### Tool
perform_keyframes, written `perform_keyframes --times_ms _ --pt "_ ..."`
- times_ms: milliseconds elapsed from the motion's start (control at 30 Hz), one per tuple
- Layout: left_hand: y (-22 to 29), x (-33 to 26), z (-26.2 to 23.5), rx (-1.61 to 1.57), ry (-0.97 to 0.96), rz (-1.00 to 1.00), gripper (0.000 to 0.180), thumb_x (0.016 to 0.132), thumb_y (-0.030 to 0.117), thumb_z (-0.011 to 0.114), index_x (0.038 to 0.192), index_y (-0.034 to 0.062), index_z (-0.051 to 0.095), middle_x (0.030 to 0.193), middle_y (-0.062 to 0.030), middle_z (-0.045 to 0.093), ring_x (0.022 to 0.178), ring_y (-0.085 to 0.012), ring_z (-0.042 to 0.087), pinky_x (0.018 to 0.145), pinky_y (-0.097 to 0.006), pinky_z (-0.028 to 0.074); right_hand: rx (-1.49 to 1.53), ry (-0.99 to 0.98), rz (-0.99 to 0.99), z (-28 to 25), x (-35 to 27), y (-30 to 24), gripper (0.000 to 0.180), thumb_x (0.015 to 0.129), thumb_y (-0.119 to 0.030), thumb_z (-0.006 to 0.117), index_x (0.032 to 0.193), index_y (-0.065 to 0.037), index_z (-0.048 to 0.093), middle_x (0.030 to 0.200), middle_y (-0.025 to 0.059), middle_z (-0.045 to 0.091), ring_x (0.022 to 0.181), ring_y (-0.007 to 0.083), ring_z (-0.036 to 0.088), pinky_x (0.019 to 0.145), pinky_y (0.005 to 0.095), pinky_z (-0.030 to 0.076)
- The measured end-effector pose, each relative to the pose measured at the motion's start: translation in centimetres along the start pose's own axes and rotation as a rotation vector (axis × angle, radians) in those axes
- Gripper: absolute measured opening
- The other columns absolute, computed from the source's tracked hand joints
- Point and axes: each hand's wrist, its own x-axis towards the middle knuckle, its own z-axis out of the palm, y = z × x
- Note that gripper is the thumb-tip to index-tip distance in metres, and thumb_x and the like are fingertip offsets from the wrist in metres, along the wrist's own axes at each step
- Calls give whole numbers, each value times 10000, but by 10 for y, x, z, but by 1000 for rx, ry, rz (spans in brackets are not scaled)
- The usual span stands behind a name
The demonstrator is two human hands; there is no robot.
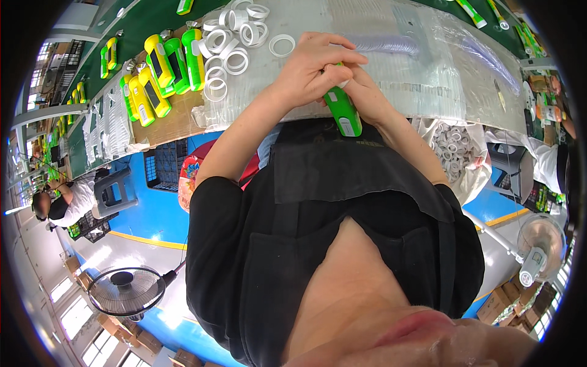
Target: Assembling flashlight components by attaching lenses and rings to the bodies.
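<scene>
— Holding 1 green handheld device (342, 111), is that right? Which hand has it?

— Both. The left hand (315, 67) lies over its top end with fingers (333, 58) curled and pressed together around it; the right hand (362, 92) grips it from the far side, though its fingers are mostly hidden behind the device and the left hand, so I cannot tell how they are set. The device hangs just over the near edge of the counter (391, 37), its white lower end toward the body.

— How many more devices near it?

— Left of the green handheld device, a cluster of yellow and green devices (160, 70): I count about 7, with others farther left too small to count. Between that cluster and the device, white rings (227, 43), roughly 12, some overlapping.

— Anything else cut off?

— Right of the device, a bag of white rings (454, 153) sits below the counter, too many to count. 2 fans (125, 290) stand on the floor, far from the device.
</scene>
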Motion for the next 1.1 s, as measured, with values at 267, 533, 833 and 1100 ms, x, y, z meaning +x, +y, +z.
perform_keyframes --times_ms 267,533,833,1100 --pt "-76 -3 29 426 99 -299 591 809 434 716 1228 34 597 1211 -182 603 1104 -334 571 947 -423 451 237 284 -31 -25 -13 0 380 987 -323 532 1281 -89 475 889 100 612 751 164 603 670 307 499" --pt "-87 -5 28 253 38 -359 502 770 322 777 1188 80 642 1081 -121 615 1041 -294 573 897 -393 465 183 297 -52 -33 -22 -5 392 991 -351 519 1256 -63 490 879 92 608 744 155 591 656 294 490" --pt "-6 -11 7 138 -7 -65 399 1024 321 412 1260 85 631 1250 -119 499 1090 -232 508 817 -295 479 147 127 -69 -21 -13 -12 421 978 -355 557 1251 -42 487 920 93 610 771 159 602 670 290 505" --pt "2 -19 15 -55 196 -8 334 983 203 413 1128 36 664 1149 -118 612 1066 -282 560 968 -390 373 54 26 -17 -13 -8 -10 431 974 -380 562 1233 -43 488 924 83 604 783 163 614 659 281 510"
